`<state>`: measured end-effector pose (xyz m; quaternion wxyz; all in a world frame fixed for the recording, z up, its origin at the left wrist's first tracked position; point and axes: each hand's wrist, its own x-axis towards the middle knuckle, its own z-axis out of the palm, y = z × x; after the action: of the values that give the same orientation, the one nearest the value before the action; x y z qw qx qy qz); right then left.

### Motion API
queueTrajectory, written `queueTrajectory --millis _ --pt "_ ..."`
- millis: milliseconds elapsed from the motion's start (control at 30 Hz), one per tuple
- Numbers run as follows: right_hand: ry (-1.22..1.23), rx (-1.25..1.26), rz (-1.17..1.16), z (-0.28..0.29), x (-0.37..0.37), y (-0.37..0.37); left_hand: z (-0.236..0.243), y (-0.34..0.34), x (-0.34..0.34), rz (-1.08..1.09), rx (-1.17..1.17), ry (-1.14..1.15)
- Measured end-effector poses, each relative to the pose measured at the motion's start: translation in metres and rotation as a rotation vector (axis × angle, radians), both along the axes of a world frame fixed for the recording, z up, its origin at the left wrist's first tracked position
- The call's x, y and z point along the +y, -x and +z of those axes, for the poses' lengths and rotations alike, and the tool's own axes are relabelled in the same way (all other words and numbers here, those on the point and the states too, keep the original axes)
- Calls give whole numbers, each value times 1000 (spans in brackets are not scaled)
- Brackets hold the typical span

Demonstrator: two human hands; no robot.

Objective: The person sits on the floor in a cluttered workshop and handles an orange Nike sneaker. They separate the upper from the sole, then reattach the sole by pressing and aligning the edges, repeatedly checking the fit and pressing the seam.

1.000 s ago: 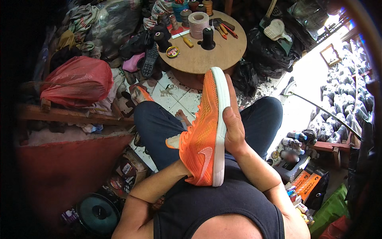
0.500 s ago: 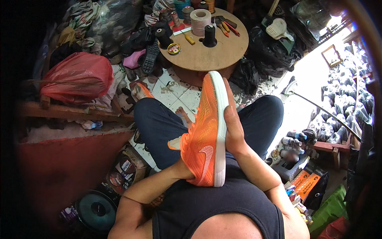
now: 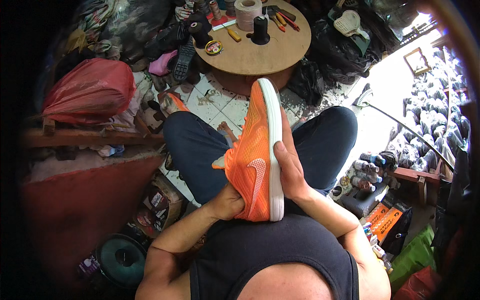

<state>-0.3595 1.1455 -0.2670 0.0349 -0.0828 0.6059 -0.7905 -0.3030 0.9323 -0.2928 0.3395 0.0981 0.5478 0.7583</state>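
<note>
Shoe-repair workshop: thread spools (image 3: 260, 27), pliers (image 3: 280, 20), shoes (image 3: 182, 57) piled

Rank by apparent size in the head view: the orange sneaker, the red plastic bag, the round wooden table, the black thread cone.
1. Round wooden table
2. Red plastic bag, orange sneaker: alike; the sneaker is nearer
3. Black thread cone
</note>
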Motion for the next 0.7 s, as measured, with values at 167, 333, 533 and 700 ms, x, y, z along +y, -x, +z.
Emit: queueTrajectory --millis 167,333,533,700 --pt "31 -131 -17 7 -3 2 7 5 1 68 -34 -10" --pt "27 -68 145 14 4 -17 22 10 3 64 -111 164" --pt "276 -260 156 -7 7 11 26 31 29 354 -461 -359" --pt "-89 250 178 16 17 24 52 64 29 403 -508 -370"
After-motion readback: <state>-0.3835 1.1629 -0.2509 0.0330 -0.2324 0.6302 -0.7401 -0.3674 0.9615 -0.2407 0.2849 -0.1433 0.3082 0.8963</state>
